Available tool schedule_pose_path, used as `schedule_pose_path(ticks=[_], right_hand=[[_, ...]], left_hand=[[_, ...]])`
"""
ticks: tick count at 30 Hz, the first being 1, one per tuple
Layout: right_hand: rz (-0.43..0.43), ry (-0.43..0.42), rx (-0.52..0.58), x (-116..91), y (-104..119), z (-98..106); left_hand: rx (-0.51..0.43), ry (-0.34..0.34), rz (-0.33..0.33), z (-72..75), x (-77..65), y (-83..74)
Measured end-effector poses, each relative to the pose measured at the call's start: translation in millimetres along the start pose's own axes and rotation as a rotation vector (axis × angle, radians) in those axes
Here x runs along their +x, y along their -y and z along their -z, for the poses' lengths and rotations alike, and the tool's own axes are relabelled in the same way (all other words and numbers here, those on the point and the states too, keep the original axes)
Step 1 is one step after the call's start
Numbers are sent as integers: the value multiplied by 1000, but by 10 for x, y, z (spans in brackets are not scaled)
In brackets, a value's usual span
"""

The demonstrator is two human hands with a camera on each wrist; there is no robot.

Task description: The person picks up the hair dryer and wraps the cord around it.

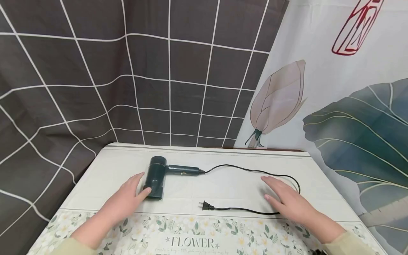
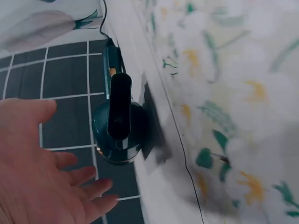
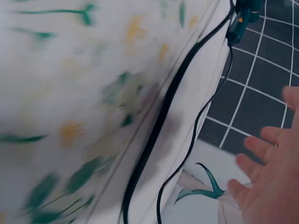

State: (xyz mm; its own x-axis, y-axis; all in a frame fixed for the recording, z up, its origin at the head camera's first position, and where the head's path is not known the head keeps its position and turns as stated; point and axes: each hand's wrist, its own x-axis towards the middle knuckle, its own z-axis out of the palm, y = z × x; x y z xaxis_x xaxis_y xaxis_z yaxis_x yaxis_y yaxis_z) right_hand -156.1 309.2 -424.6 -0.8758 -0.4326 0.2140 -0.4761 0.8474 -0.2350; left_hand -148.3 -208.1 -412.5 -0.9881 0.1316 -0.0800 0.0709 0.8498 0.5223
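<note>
Hair dryer (image 1: 158,176) in dark green lies on a table (image 1: 229,184) covered with a pale cloth, its barrel pointing toward the person and its folded handle stretching away to the right side. From the end of that handle a black cord (image 1: 255,171) runs right of the hair dryer, loops round and comes back to end in a plug (image 1: 205,205), which rests on the cloth near the hair dryer's right and closer to the person. The left hand (image 1: 125,200) sits just left of the hair dryer with fingers straight and slightly spread, the thumb touching or nearly touching the barrel's mouth; nothing is gripped. The left wrist view shows the same palm (image 2: 42,172) spread beside the hair dryer (image 2: 119,126), fingers apart. The right hand (image 1: 288,200) lies well to the right of the hair dryer, inside the cord's loop, fingers straight and loosely together, flat over the cloth, holding nothing. Behind the hair dryer hang a dark checked curtain (image 1: 127,81) and a sheet printed with a flower bud (image 1: 277,99).
</note>
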Motion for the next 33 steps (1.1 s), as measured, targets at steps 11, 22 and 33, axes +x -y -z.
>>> schedule_pose_path(ticks=[11, 22, 33], right_hand=[[-146, 146, 42, 901, -43, -206], [-135, 236, -3, 1425, -134, -367], [-124, 298, -80, 1611, -112, -477]], left_hand=[[-330, 128, 285, 102, 580, -12], [-413, 171, 325, 83, 909, -6], [-376, 174, 383, 50, 1066, 73]])
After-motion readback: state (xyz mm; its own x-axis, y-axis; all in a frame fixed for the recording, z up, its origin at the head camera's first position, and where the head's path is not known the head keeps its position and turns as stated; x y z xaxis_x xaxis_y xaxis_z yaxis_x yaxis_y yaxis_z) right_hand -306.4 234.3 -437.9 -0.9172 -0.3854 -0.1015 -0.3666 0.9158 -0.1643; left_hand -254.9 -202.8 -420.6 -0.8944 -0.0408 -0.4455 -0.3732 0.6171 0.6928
